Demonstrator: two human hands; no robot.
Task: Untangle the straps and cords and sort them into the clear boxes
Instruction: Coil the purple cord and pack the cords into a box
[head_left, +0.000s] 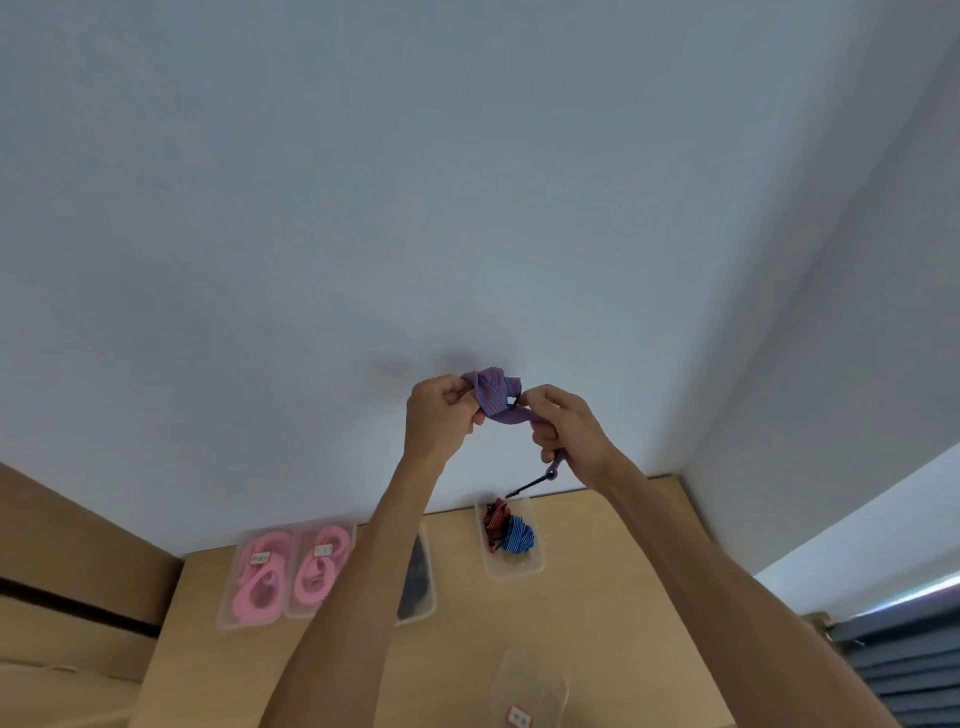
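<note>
Both hands are raised in front of the white wall, well above the counter (597, 613). Left hand (441, 418) is pinching one end of the bunched purple striped strap (493, 392); right hand (563, 428) is gripping the other end, its black hook (535, 482) dangling below. Underneath, clear boxes are sitting on the counter: one with red and blue cords (509, 532), two with pink cords (288, 569).

wooden table (597, 613) | white wall (363, 182) | cardboard box (67, 561)

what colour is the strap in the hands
Purple with red and blue stripes, head view.
</note>
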